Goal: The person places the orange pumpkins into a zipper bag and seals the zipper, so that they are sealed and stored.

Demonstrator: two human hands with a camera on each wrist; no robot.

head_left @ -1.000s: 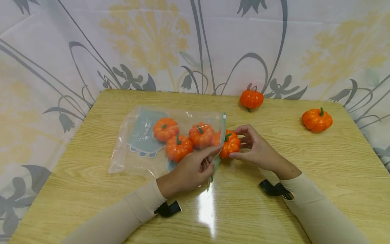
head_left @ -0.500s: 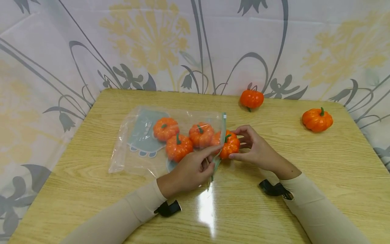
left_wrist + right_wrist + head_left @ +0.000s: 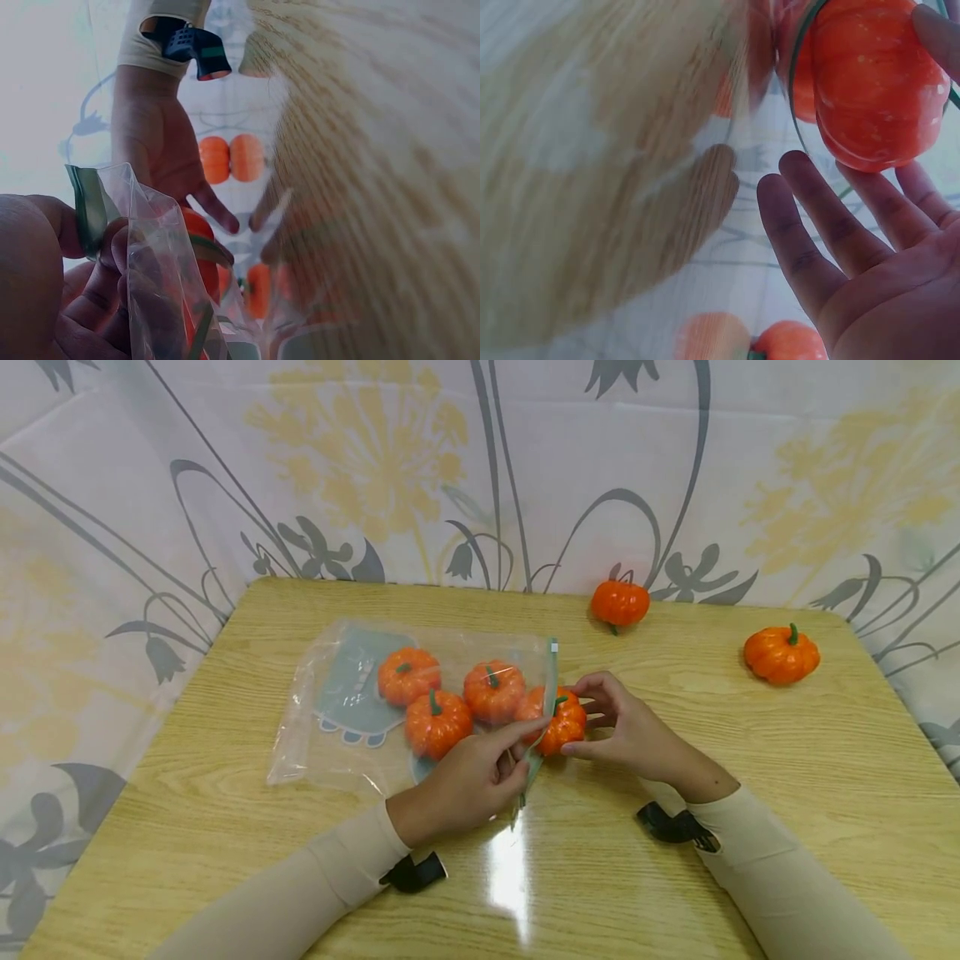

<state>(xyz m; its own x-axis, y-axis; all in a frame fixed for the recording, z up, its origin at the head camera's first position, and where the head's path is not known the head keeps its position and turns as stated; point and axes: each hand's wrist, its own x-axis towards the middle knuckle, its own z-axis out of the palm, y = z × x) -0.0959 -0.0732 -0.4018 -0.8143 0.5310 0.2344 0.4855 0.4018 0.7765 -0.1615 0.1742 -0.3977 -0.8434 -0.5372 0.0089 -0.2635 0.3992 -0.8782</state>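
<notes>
A clear zip bag [image 3: 300, 752] with a green-edged mouth lies on the table in the head view. Its mouth faces right. Inside it sit several small orange pumpkins [image 3: 438, 727]. My left hand [image 3: 461, 785] pinches the near lip of the mouth between thumb and fingers. At the mouth, another pumpkin [image 3: 570, 731] is partly behind the plastic and partly outside. My right hand [image 3: 641, 735] holds that pumpkin from the right, thumb on the near side and fingertips on the far side. The right wrist view shows the pumpkin [image 3: 877, 82] between thumb and fingers.
Two more pumpkins lie on the wooden table [image 3: 660, 877]: one at the back edge [image 3: 619, 603], tipped over, and one upright pumpkin [image 3: 782, 656] at the far right. A flower-patterned cloth [image 3: 525, 468] hangs behind the table.
The right hand has moved the pumpkin slightly left and nearer the person, further into the bag's mouth. Pumpkins inside have shifted slightly. The left hand keeps its place on the bag.
</notes>
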